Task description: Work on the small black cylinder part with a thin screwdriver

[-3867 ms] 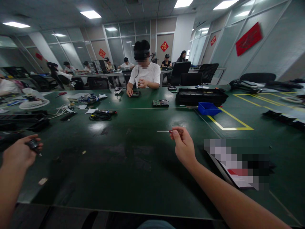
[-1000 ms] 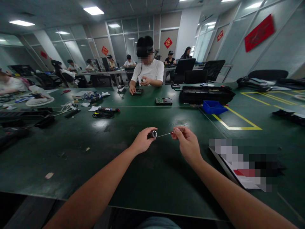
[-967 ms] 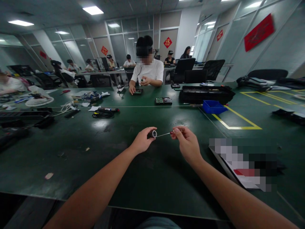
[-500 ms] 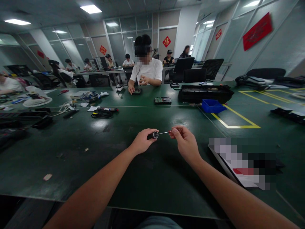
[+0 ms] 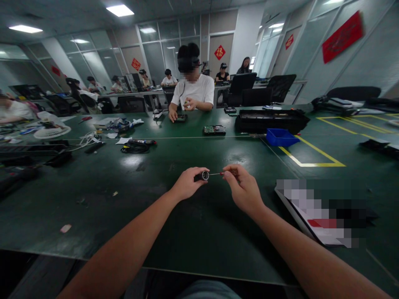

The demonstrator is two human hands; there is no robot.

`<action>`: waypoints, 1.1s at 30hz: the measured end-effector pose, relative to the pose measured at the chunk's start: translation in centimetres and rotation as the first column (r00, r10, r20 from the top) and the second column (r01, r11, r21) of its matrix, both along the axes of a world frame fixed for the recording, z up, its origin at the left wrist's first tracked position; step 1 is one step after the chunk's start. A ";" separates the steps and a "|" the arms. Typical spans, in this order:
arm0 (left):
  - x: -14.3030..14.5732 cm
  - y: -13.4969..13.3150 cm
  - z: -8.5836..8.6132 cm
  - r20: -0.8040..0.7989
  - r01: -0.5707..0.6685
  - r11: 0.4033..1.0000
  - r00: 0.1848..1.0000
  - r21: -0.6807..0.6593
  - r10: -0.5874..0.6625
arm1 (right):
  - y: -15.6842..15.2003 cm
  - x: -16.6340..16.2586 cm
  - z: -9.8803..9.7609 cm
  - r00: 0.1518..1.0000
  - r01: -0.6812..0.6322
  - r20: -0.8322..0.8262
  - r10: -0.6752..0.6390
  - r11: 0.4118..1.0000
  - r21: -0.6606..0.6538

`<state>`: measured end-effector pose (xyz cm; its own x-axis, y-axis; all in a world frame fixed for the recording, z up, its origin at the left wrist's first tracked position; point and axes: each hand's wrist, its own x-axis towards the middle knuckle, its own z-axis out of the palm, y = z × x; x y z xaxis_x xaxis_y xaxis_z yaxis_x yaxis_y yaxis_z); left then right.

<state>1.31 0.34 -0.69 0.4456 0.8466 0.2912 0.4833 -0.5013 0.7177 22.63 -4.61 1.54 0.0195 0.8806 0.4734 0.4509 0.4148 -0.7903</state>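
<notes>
Between the thumb and fingers of my left hand (image 5: 186,185) is a small black cylindrical part (image 5: 205,175), its round silver-rimmed end turned toward me. My right hand (image 5: 244,185) is closed around the red handle of a screwdriver (image 5: 215,174). The thin metal shaft points left and its tip meets the right side of the cylindrical part; whether it sits in a screw is too small to tell. Both hands are held above the green table (image 5: 199,232), near its middle.
Beyond my hands lie a hard drive (image 5: 214,130), a blue bin (image 5: 282,137) and a long black housing (image 5: 271,121). A coiled black cable (image 5: 136,146) is to the left, a blurred white packet (image 5: 314,220) to the right. Across the table a co-worker (image 5: 193,89) handles a dark device.
My hands keep nearly the same place and grip; my right fingers have shifted slightly around the screwdriver handle. The whole view has moved a little.
</notes>
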 end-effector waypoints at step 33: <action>-0.3 0.5 0.4 -0.103 0.030 0.998 0.994 0.055 -0.024 | 2.5 -0.2 -2.8 0.740 -0.026 -0.651 -0.172 0.959 -0.283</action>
